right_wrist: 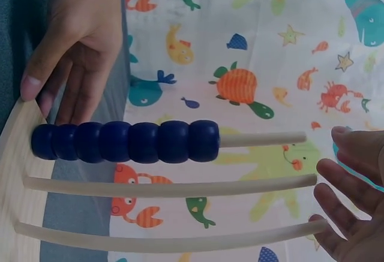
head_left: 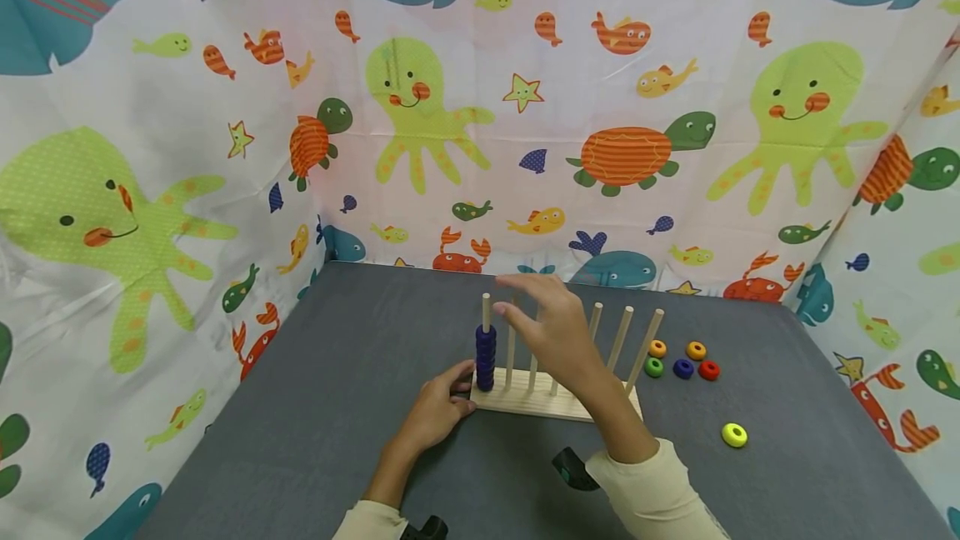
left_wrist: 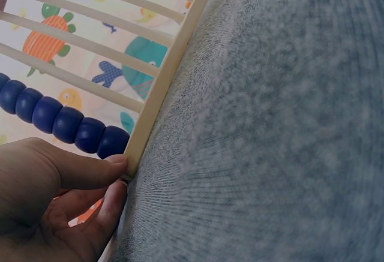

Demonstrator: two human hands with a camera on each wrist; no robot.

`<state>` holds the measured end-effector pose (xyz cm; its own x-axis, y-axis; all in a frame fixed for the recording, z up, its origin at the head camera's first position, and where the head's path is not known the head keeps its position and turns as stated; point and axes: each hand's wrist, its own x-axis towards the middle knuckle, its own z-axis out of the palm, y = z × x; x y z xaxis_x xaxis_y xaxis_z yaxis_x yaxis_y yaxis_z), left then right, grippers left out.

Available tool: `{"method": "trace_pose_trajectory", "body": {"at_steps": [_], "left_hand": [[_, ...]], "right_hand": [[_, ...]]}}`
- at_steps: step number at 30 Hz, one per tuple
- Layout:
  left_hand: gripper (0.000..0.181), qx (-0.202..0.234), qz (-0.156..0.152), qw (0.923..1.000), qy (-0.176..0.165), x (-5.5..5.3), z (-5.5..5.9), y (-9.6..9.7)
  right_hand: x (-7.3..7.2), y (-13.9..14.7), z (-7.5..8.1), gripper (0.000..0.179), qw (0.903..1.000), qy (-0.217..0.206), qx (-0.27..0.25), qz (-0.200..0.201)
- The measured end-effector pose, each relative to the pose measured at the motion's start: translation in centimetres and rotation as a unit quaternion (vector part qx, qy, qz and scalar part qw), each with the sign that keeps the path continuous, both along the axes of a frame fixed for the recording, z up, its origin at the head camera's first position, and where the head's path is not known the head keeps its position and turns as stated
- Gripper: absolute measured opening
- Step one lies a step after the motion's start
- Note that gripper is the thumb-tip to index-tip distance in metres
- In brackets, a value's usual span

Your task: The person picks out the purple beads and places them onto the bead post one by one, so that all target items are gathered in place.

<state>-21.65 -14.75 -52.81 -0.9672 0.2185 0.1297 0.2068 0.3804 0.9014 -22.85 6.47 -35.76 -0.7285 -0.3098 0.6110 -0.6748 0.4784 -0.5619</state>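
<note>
A pale wooden base (head_left: 536,405) carries a row of upright pegs. Several dark blue beads (head_left: 486,358) are stacked on its leftmost peg, whose top (right_wrist: 264,139) sticks out bare above them. My left hand (head_left: 435,407) pinches the left end of the base, thumb on one face and fingertips below, as the left wrist view (left_wrist: 66,184) shows. Beside the peg tops is my right hand (head_left: 558,332), fingers apart and gently bent, with nothing between thumb and fingers. In the right wrist view its fingertips (right_wrist: 329,169) are near the ends of the bare pegs.
Right of the base lie loose beads: orange ones (head_left: 696,350), a green one (head_left: 654,367), a blue one (head_left: 682,368) and a red one (head_left: 708,370). A yellow bead (head_left: 734,435) sits nearer. Sea-animal cloth (head_left: 450,215) hangs around the grey table (head_left: 315,440).
</note>
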Motion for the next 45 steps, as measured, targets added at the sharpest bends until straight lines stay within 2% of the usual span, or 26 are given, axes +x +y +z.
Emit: {"method": "trace_pose_trajectory", "body": {"at_steps": [10,18,29,37,45], "left_hand": [[0.067,-0.012,0.004,0.9999,-0.007,0.1,0.2,0.0],[0.066,-0.014,0.004,0.9999,-0.007,0.0,0.2,0.1],[0.066,-0.018,0.005,0.9998,-0.005,0.1,0.3,0.1],[0.065,-0.021,0.007,0.9997,-0.005,0.1,0.2,0.3],[0.065,-0.021,0.006,0.9997,-0.006,0.1,0.2,0.2]], "right_hand": [[1.0,1.6,1.1,0.037,0.9992,0.020,-0.025,-0.022],[1.9,4.4,1.0,0.037,0.9964,0.044,-0.057,-0.045],[3.0,8.4,0.5,0.035,0.9890,0.050,-0.107,-0.090],[3.1,11.1,-0.6,0.033,0.9780,0.060,-0.150,-0.132],[3.0,13.1,-1.5,0.031,0.9714,0.050,-0.156,-0.172]]}}
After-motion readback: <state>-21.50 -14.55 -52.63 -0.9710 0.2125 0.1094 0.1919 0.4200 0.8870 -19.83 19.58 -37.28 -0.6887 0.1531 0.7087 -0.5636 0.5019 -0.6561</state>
